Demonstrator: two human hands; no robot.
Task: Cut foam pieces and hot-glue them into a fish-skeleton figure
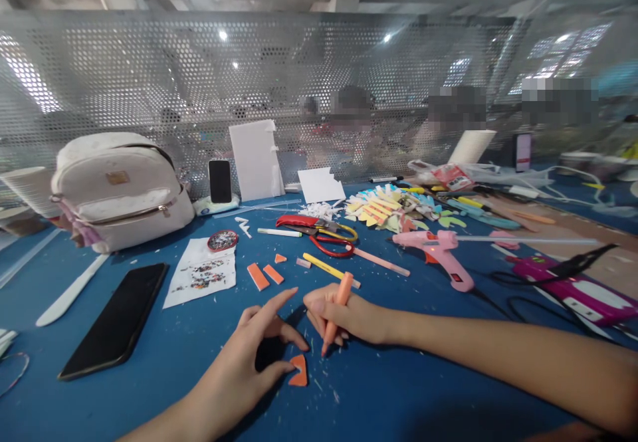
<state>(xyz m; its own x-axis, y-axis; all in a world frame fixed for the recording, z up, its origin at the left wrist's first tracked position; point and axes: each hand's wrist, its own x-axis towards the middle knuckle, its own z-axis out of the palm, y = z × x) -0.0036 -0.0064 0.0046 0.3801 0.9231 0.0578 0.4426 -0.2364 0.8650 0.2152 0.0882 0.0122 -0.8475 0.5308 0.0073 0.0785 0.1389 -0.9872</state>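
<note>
My right hand (331, 312) grips an orange marker (340, 306), its tip pointing down close to the blue table (379, 389). A small orange piece (300, 371) with a notch in one side lies flat just left of that tip. My left hand (254, 349) has its fingers apart, and its thumb tip touches the edge of this piece. Farther off lie two orange strips (258, 276) and a small orange triangle (280, 258). Beyond my right hand rest a yellow marker (323, 266) and a pale orange pen (383, 262).
Scissors with red handles (333, 246) and a pink glue gun (438, 252) lie beyond my hands. Left are a black phone (117, 319), a paper sheet (199, 276) with dark bits, and a white backpack (119, 196). A purple power strip (573, 289) with cables sits right.
</note>
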